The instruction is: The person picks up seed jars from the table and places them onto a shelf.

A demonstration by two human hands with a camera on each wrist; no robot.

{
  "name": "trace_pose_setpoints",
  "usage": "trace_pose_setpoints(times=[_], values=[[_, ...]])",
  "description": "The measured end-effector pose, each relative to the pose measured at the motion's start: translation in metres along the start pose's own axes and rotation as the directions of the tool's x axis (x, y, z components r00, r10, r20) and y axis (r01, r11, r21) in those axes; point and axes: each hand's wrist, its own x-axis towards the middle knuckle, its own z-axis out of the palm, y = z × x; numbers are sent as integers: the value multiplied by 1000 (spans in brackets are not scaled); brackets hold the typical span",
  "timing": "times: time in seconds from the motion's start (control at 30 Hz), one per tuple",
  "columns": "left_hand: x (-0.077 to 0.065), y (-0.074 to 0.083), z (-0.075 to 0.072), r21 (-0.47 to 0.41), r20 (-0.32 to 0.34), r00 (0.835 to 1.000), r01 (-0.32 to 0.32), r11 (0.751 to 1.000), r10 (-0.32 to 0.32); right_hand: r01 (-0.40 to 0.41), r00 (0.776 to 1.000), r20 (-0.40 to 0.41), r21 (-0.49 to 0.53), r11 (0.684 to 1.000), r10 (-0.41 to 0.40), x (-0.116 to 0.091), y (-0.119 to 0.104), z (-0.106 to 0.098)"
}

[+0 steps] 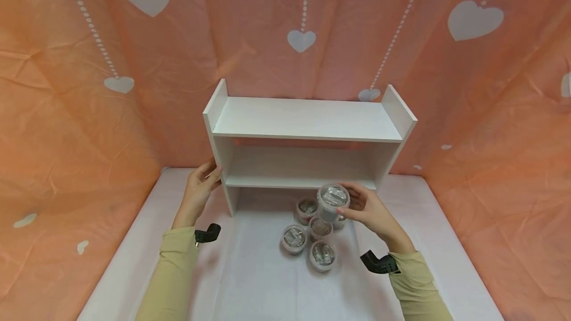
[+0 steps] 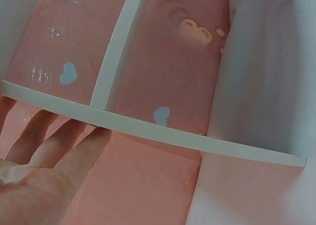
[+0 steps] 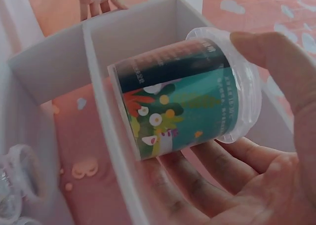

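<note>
My right hand (image 1: 363, 207) grips a lidded plastic cup (image 1: 333, 199) between thumb and fingers, in front of the middle board of a white shelf (image 1: 308, 118). In the right wrist view the cup (image 3: 182, 94) lies tilted on its side, showing a teal and black printed label and a clear lid; the thumb is on the lid end and the fingers (image 3: 212, 161) lie under it. At the shelf's left side panel, my left hand (image 1: 198, 189) touches the outer face. Its fingers (image 2: 74, 151) are extended against the panel edge (image 2: 163, 133) in the left wrist view.
Several similar lidded cups stand grouped on the white tabletop (image 1: 263, 291), among them one cup (image 1: 294, 238) at left and another (image 1: 322, 255) in front. Orange cloth (image 1: 263, 24) with white hearts hangs behind and on both sides.
</note>
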Motion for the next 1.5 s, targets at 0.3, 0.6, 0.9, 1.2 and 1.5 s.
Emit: trace_pose_setpoints(times=[0.3, 0.6, 0.9, 1.2, 1.5], values=[[1, 0, 1, -8, -7, 1000, 11, 1000, -11, 71, 997, 21, 2, 997, -71, 25, -29, 4], [1, 3, 3, -38, -9, 1000, 21, 999, -22, 111, 993, 50, -9, 994, -110, 47, -61, 15], [1, 1, 1, -34, -5, 1000, 21, 999, -22, 159, 984, 82, 5, 987, -159, 70, -85, 24], [0, 0, 1, -16, -7, 1000, 17, 1000, -17, 193, 979, 69, 7, 981, -193, 90, -110, 32], [0, 1, 0, -3, -8, 1000, 27, 1000, -27, 229, 973, -14, 65, 971, -229, 110, -120, 39]])
